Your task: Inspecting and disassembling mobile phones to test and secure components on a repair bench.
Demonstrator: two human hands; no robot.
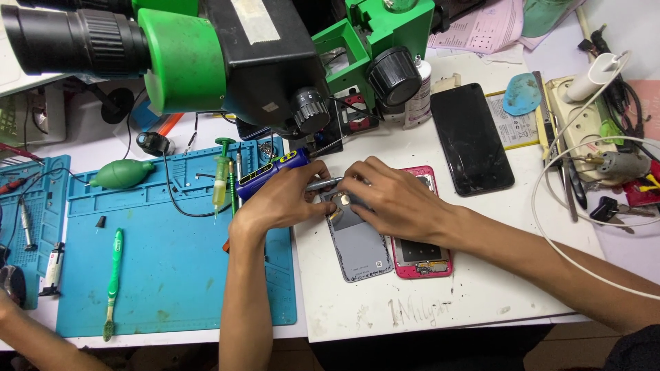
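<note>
My left hand (278, 200) grips a screwdriver (271, 173) with a blue and yellow handle, its metal shaft pointing right toward my right hand. My right hand (388, 199) rests on the upper end of a grey phone back cover (361, 251), holding it down, with the fingertips bunched at the screwdriver's tip. The cover lies on the white table beside a pink phone frame (421, 255), which my right hand partly hides. What lies under the fingertips is hidden.
A green and black microscope (227, 55) hangs over the back of the table. A black phone screen (471, 137) lies to the right, near a power strip (584, 127) and a white cable (550, 233). The blue mat (172, 275) holds a green toothbrush (113, 275), an air blower (124, 174) and a syringe (220, 180). Another person's arm (27, 336) is at bottom left.
</note>
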